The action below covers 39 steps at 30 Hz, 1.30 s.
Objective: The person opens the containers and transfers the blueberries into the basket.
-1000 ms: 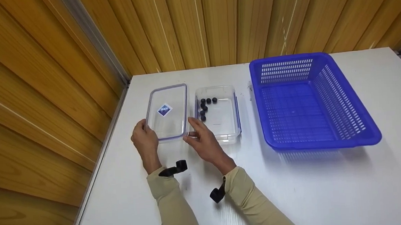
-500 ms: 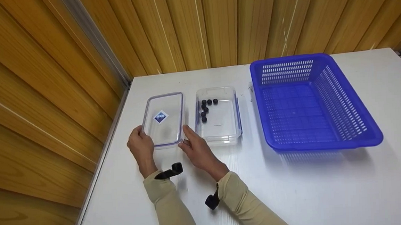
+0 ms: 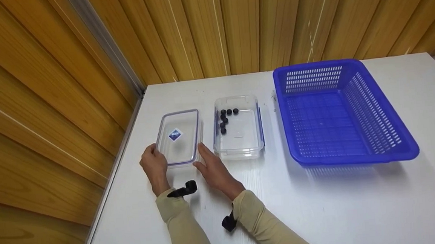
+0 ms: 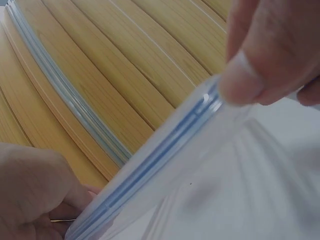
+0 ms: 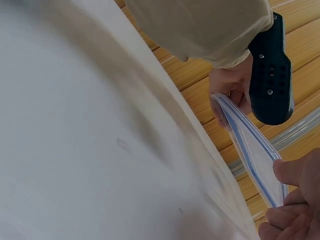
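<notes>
Head view: clear blue-sealed lid is pinched at its sides by left hand and right hand, beside clear box where black balls are contained.

Lid glossy, smooth plastic; sleeves matt cloth.

My left hand grips the left edge of a clear lid toward its near corner; my right hand holds the right near corner. The lid has a purple-blue rim and a diamond-shaped blue-and-white label. Just right of it, a clear container stands uncovered on the white table, seven black balls along its left and far sides. Farther right: a blue perforated basket.
</notes>
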Each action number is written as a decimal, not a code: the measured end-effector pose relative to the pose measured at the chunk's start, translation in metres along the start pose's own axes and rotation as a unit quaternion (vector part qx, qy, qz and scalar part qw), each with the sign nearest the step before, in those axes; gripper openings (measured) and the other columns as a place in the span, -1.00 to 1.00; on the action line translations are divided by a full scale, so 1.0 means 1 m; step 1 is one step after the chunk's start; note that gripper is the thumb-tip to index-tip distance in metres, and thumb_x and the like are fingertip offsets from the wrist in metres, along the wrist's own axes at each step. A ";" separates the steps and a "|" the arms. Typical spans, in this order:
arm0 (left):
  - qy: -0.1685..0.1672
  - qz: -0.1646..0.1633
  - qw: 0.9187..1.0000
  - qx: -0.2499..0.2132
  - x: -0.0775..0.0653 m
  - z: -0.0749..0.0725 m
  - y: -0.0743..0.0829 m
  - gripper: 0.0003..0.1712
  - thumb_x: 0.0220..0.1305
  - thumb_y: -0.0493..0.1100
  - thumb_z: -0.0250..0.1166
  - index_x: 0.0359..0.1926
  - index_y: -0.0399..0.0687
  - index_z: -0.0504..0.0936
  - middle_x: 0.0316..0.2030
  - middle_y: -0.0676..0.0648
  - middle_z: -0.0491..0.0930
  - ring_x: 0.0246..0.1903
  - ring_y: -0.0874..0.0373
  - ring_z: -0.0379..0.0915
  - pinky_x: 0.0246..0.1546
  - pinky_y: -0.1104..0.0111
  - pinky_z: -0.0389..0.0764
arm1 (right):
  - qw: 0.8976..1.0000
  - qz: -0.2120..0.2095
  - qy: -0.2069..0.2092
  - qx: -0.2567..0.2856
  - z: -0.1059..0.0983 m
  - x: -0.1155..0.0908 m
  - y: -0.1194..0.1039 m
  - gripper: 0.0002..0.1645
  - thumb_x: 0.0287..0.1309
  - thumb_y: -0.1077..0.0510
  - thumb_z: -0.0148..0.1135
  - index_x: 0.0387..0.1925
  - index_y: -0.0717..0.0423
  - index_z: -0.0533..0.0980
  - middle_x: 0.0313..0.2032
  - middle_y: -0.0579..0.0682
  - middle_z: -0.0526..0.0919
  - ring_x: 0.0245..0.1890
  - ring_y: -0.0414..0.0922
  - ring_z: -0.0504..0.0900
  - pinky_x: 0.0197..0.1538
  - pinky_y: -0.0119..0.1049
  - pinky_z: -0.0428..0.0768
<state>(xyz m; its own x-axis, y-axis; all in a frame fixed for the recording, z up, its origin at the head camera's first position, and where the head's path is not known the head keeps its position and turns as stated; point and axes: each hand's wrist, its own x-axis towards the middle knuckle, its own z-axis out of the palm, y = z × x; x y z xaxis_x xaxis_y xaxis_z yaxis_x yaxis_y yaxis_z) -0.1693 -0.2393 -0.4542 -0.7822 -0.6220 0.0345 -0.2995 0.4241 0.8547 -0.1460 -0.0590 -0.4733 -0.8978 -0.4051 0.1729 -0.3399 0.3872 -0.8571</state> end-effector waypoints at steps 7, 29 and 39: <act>-0.008 0.004 1.000 0.016 0.001 0.002 -0.007 -0.65 0.36 -0.32 -0.07 0.09 -0.34 0.47 0.00 -0.30 0.52 0.03 -0.13 0.43 0.07 0.09 0.42 | 1.000 -0.005 0.001 0.013 0.004 0.000 0.007 -0.29 0.31 0.13 0.00 0.35 0.36 0.00 0.37 0.24 0.04 0.37 0.04 0.02 0.38 -0.14 0.02; -0.084 -0.022 0.995 0.055 0.005 0.005 -0.018 -0.56 0.35 -0.35 -0.14 0.21 -0.34 0.35 0.15 -0.34 0.38 0.15 -0.18 0.31 0.17 0.05 0.33 | 1.000 -0.001 -0.006 -0.008 0.008 0.004 0.018 -0.30 0.27 0.19 0.04 0.31 0.44 0.05 0.33 0.31 0.10 0.34 0.11 0.08 0.36 -0.11 0.06; -0.072 -0.035 0.995 0.053 0.003 0.010 -0.023 -0.51 0.27 -0.42 -0.13 0.23 -0.32 0.34 0.16 -0.33 0.37 0.17 -0.17 0.29 0.19 0.10 0.31 | 0.998 0.033 -0.031 -0.043 0.006 0.005 0.011 -0.30 0.26 0.18 0.02 0.32 0.42 0.06 0.32 0.31 0.12 0.34 0.12 0.08 0.37 -0.12 0.05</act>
<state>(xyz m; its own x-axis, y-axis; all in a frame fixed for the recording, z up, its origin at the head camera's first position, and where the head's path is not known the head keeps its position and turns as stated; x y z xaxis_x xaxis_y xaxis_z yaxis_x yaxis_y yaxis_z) -0.1699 -0.2445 -0.4788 -0.8255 -0.5545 -0.1051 -0.4060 0.4542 0.7930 -0.1528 -0.0620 -0.4847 -0.9006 -0.4263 0.0854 -0.3063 0.4827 -0.8205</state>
